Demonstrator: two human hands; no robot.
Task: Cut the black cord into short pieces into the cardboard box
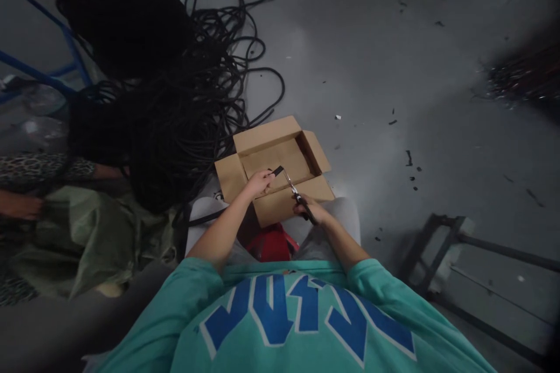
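Over an open cardboard box (273, 134), my left hand (260, 182) pinches a flat black strap (277, 171), whose short end sticks out past the fingers. More of what looks like the same strap crosses my left thigh behind the forearm. My right hand (312, 210) is closed round the dark handles of a pair of scissors (294, 190). Their thin metal blades point up and left, with the tips close beside the strap's end. Whether the blades touch the strap, I cannot tell. A red object (273, 243) sits between my thighs, its kind unclear.
A large tangle of black cord (210, 87) covers the floor at left, beside a dark bulky bundle (125, 17). Another person's hand (21, 205) is near green sheeting (87, 233). A dark metal frame (446, 239) stands right; black scraps (409, 157) dot the grey floor.
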